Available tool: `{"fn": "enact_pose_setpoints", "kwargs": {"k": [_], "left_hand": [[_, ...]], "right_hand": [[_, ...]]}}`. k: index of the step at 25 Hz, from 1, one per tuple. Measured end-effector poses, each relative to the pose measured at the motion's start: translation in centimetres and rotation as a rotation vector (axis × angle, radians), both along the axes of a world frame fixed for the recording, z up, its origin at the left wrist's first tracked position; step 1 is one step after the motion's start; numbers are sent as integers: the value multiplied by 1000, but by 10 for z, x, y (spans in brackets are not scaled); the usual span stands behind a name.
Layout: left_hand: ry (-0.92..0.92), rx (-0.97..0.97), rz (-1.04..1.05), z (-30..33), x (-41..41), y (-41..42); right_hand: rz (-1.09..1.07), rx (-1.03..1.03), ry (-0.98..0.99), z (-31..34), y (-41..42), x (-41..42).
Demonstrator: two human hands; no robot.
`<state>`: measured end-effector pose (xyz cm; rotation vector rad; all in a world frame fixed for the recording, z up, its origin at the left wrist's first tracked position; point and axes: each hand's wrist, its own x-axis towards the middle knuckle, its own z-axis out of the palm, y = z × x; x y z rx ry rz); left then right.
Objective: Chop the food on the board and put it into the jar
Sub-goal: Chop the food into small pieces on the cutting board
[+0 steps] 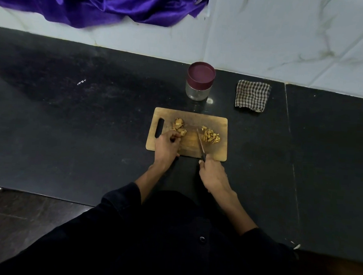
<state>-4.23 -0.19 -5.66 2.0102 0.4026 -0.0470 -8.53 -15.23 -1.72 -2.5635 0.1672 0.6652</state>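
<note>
We judge the main risk at the left hand [167,145]: its fingers curl on the unchopped food [179,127] at the board's [188,147] nine o'clock, near the knife [200,141]. The right hand [211,172], clenched on the handle at six o'clock, angles the blade toward twelve. Chopped pieces [211,136] at three o'clock could scatter. The jar [200,81], at twelve o'clock, remains lidded.

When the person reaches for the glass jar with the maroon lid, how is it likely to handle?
The jar looks empty and clear, so probably light for its size and breakable if dropped. Its smooth round wall may be slippery. It stands upright on the dark counter behind the cutting board on a wide base, so it seems unlikely to tip, though on its side it would roll.
</note>
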Motion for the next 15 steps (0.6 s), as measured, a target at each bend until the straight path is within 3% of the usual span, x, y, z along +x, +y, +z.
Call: {"fn": "enact_pose_setpoints", "kwargs": {"k": [3,7,15], "left_hand": [[7,-9,-2,0,0,-1],[-1,18,-17,3,-1,-1],[-169,397,-351,21,4,-16]], "right_hand": [[-10,19,43,-2,-3,1],[-19,3,-59,0,-6,0],[-33,-78,-223,3,-13,-3]]}}
